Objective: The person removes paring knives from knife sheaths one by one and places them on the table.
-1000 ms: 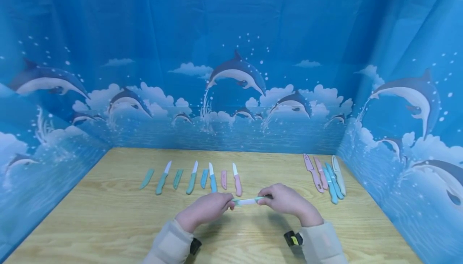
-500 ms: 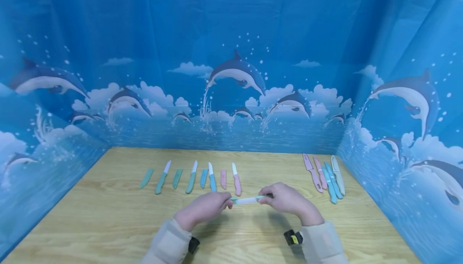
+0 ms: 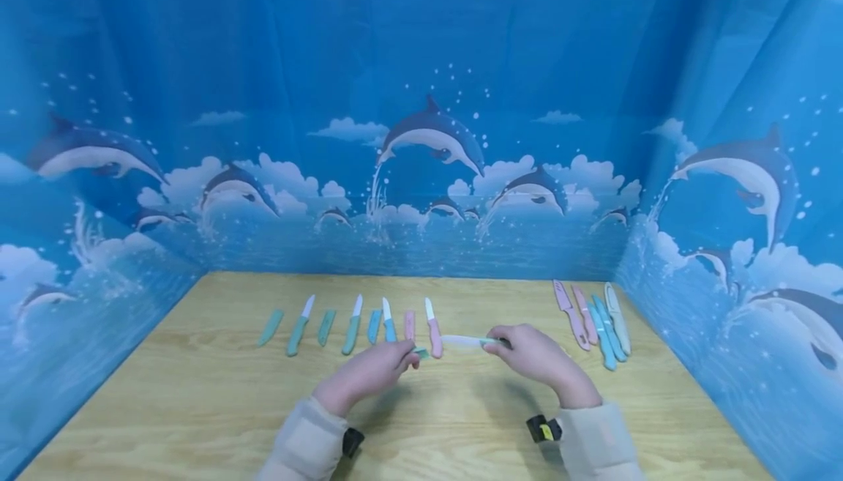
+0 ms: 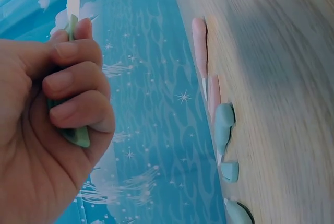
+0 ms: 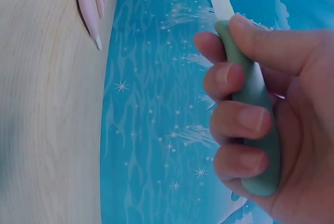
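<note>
My right hand grips the green handle of a small knife, fingers wrapped round it. Its pale bare blade points left in the head view. My left hand holds a green knife sheath, mostly hidden by its curled fingers. In the head view the sheath and blade tip stand apart, above the table. Just beyond the hands lies a pink-handled knife with bare blade, beside a pink sheath.
A blue-handled knife, a blue sheath, green knives and green sheaths lie in a row on the wooden table. Several sheathed knives lie at the right. A dolphin-print curtain encloses the back and sides.
The knife blade has come out of the sheath. My right hand has moved slightly right and away from me with the knife; my left hand has shifted slightly left with the sheath.
</note>
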The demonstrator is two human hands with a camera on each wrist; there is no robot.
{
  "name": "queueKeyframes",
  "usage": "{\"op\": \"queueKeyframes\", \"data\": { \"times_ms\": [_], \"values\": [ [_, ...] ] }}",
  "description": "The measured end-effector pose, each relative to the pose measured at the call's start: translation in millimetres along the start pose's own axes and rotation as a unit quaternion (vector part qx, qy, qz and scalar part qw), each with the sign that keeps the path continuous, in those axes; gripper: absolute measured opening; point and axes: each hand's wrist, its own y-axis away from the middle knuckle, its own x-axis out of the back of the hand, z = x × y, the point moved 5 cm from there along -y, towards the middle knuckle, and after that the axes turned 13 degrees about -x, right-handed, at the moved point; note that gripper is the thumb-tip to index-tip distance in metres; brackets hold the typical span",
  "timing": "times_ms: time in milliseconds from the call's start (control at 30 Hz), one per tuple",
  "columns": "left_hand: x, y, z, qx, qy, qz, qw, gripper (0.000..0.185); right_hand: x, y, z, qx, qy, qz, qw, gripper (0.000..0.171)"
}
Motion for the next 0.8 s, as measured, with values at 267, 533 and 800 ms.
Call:
{"op": "queueKeyframes", "data": {
  "times_ms": [267, 533, 800],
  "values": [
    [-4.9, -4.0, -6.0, -0.007, 0.025, 0.018, 0.9995, 0.026, -5.4, -2.6, 0.9, -0.034, -0.042, 0.026, 0.998, 0.013],
    [-19.8, -25.3, -12.4, 0.028, 0.087, 0.082, 0.9924, 0.025, -23.4, -17.2, 0.5, -0.074, -0.115, 0.029, 0.990, 0.016],
    [-23.5, -69.5, -8.2, 0.092, 0.204, 0.120, 0.9672, 0.030, -44.5, -53.9, 8.1, -0.128, -0.235, -0.001, 0.964, 0.020]
  ]
}}
